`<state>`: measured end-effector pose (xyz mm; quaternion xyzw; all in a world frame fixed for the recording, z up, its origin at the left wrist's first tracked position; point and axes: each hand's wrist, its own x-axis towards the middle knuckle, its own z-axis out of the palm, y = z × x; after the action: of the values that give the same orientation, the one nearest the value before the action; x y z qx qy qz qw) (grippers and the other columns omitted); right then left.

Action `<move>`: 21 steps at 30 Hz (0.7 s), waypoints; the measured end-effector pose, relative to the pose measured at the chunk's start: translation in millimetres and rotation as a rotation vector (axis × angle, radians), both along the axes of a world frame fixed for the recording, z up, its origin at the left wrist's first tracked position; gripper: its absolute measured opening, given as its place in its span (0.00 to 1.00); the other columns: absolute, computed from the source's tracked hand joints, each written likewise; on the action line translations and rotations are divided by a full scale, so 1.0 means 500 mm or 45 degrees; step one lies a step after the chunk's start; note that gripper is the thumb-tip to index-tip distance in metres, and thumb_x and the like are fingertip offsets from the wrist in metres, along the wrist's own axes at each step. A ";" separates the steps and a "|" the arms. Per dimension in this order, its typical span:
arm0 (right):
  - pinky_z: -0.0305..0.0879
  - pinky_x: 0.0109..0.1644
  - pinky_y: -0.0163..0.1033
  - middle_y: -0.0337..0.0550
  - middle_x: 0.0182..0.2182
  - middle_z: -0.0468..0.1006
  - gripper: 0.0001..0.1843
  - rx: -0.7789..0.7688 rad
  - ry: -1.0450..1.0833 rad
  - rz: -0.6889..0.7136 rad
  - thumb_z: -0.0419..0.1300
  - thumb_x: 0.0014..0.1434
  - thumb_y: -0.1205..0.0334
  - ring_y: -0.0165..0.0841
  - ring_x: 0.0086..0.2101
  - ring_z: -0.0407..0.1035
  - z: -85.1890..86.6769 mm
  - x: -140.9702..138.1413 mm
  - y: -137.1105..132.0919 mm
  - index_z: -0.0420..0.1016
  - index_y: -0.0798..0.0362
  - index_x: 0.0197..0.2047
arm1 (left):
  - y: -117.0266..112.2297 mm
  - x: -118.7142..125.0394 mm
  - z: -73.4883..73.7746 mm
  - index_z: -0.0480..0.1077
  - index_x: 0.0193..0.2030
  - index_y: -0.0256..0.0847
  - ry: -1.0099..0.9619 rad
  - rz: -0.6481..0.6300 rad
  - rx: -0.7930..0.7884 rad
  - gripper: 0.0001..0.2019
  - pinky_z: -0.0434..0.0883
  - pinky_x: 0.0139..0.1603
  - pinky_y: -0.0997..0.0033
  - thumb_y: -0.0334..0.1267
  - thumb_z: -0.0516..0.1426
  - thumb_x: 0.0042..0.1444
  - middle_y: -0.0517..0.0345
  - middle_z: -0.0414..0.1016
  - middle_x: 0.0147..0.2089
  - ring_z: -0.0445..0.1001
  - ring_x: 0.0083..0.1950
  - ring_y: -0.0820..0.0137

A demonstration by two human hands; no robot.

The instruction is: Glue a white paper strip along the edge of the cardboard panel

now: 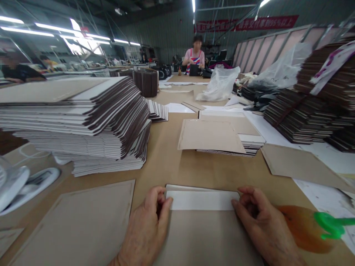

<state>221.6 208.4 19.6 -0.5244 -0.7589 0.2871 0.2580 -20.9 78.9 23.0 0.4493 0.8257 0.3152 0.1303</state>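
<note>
A grey-beige board [206, 236] with a white strip [202, 200] along its far end lies in front of me. Pinched at its far left corner, it is held by my left hand [146, 225], thumb on top and fingers curled. My right hand [262, 225] has the same kind of grip on the far right corner. The strip's far edge shows a second white layer slightly skewed behind it. Just right of my right hand is an amber container [305, 229] with a green top [330, 223]. Another beige board [91, 218] lies to the left of my left hand.
A tall stack of white-and-brown boards [111, 122] stands at left. Ahead sits a smaller stack [213, 135], its top board askew. Dark bundled panels [307, 114] rise at right, near plastic bags [220, 83]. A person [195, 59] works at the table's far end.
</note>
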 end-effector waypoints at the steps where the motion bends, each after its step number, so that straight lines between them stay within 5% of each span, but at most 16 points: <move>1: 0.65 0.27 0.35 0.33 0.26 0.71 0.16 0.003 -0.008 0.001 0.54 0.60 0.48 0.32 0.24 0.69 0.000 0.001 0.000 0.64 0.48 0.46 | 0.002 0.000 0.000 0.62 0.44 0.48 0.009 0.002 0.008 0.10 0.64 0.33 0.67 0.48 0.49 0.62 0.65 0.70 0.32 0.73 0.31 0.69; 10: 0.66 0.30 0.35 0.32 0.26 0.72 0.16 -0.024 -0.057 -0.129 0.53 0.59 0.47 0.32 0.25 0.70 0.013 -0.013 -0.012 0.64 0.46 0.46 | 0.014 -0.004 -0.003 0.61 0.48 0.48 0.145 -0.037 0.012 0.09 0.65 0.30 0.68 0.46 0.48 0.63 0.67 0.72 0.31 0.75 0.28 0.70; 21: 0.68 0.22 0.32 0.35 0.24 0.74 0.21 0.074 -0.166 -0.071 0.56 0.56 0.41 0.33 0.21 0.71 -0.030 0.014 0.014 0.67 0.47 0.45 | 0.017 -0.013 -0.007 0.60 0.47 0.47 0.114 -0.022 0.001 0.08 0.65 0.28 0.69 0.43 0.49 0.63 0.67 0.72 0.30 0.75 0.28 0.70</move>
<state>228.4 215.2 4.6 -0.5554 -0.7671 0.2230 0.2310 -27.6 87.3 19.6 0.4701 0.8266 0.2941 0.0958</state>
